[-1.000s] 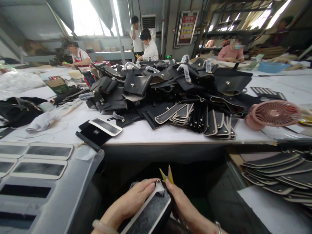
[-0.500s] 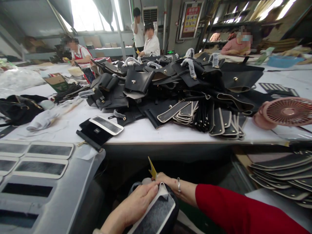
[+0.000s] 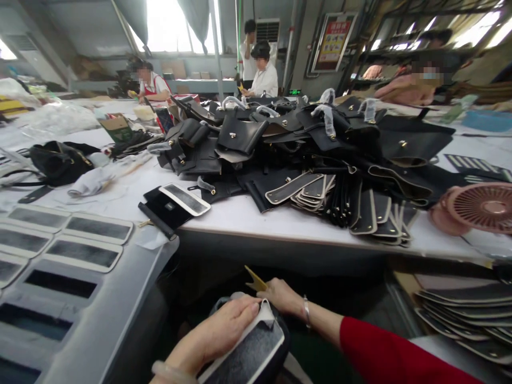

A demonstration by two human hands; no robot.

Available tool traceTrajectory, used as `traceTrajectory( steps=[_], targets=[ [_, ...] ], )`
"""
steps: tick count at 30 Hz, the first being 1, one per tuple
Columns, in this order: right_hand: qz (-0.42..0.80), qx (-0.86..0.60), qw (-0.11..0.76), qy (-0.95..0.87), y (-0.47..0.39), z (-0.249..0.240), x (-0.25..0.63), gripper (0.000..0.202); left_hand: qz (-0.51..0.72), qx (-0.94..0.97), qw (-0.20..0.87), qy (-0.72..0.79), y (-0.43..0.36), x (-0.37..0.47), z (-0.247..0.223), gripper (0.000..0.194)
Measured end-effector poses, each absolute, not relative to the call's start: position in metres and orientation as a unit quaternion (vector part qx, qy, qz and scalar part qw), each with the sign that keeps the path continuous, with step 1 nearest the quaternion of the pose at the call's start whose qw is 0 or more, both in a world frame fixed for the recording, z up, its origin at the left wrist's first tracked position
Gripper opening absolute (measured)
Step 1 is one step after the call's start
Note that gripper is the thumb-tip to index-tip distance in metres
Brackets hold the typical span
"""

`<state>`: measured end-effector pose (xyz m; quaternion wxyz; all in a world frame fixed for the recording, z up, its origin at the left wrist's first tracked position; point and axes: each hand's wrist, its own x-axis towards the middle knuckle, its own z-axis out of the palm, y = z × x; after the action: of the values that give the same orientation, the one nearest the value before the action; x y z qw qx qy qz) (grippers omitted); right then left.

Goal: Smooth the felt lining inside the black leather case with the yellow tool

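- Head view: I see the right hand (image 3: pixel 280 296) pinching a yellow tool (image 3: pixel 258 282).
- The left hand (image 3: pixel 222 332) lies along the black panel (image 3: pixel 250 353), fingers together; I can't tell its grip.
- That panel sits nearer me than the counter (image 3: pixel 228 220).

Right of 1 heap of bags (image 3: pixel 240 133) sits 1 fan (image 3: pixel 490 207). Behind the heap: 1 poster (image 3: pixel 335 42), at least 4 people (image 3: pixel 264 80). To its front left, 5 panels (image 3: pixel 82 252) show on 1 grey board (image 3: pixel 128 298). In front of it: 2 hands (image 3: pixel 226 322), 2 bracelets (image 3: pixel 306 312), 1 yellow tool (image 3: pixel 258 282), 1 held panel (image 3: pixel 254 349).
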<state>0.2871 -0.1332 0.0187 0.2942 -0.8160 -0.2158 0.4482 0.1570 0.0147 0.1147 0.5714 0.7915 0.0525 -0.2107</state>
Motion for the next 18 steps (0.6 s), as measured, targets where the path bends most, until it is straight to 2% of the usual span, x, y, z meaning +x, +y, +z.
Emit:
traceTrajectory(
  steps=[3, 6, 8, 10, 14, 18],
  targets=[
    [0.471, -0.804, 0.291, -0.217, -0.164, 0.053, 0.319, 0.039, -0.209, 0.796, 0.566, 0.055, 0.015, 0.157, 0.119, 0.045],
    [0.575, -0.742, 0.261, -0.226, -0.187, 0.092, 0.34, 0.056, -0.227, 0.789, 0.566, 0.076, 0.017, 0.156, 0.118, 0.045],
    [0.64, -0.688, 0.207, -0.272, -0.191, 0.111, 0.343, 0.054, -0.23, 0.781, 0.571, 0.107, 0.017, 0.155, 0.113, 0.046],
    [0.639, -0.668, 0.16, -0.346, -0.185, 0.12, 0.34, 0.047, -0.218, 0.773, 0.58, 0.138, 0.017, 0.153, 0.108, 0.05],
    [0.476, -0.734, 0.142, -0.462, -0.159, 0.122, 0.336, 0.037, -0.206, 0.749, 0.605, 0.175, 0.015, 0.15, 0.1, 0.073],
    [0.277, -0.784, 0.096, -0.547, -0.136, 0.122, 0.338, 0.051, -0.201, 0.732, 0.619, 0.2, 0.013, 0.149, 0.099, 0.088]
  ],
)
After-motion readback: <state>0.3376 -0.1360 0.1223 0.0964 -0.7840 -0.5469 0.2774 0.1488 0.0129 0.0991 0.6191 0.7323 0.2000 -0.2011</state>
